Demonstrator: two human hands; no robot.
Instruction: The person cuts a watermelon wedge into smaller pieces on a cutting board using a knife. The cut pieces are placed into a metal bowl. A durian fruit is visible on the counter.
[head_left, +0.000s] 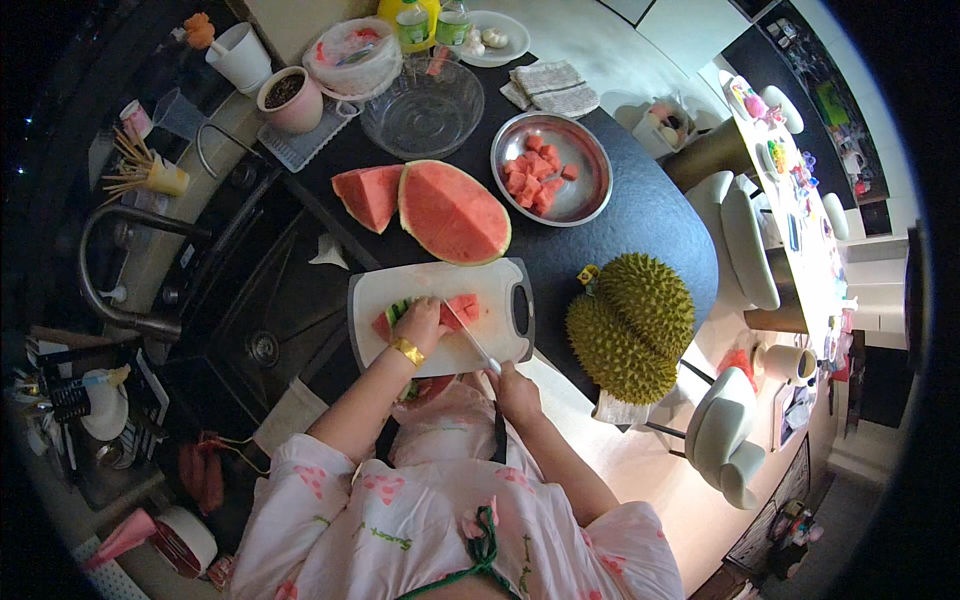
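My left hand (420, 327) presses on a piece of watermelon with rind (384, 325) lying on a white cutting board (375, 283). In my right hand (516, 391) is the handle of a kitchen knife (469, 334), whose blade rests at the cut watermelon flesh (465, 306) beside my left fingers. Beyond the board lie a large watermelon wedge (454, 213) and a smaller wedge (367, 193). A steel bowl (592, 196) to their right holds several watermelon cubes (534, 174).
A spiky durian (634, 326) sits right of the board. The black sink (300, 300) and its faucet (94, 262) are on the left. An empty glass bowl (421, 112), a folded towel (555, 88) and a plate with garlic (514, 37) stand at the back.
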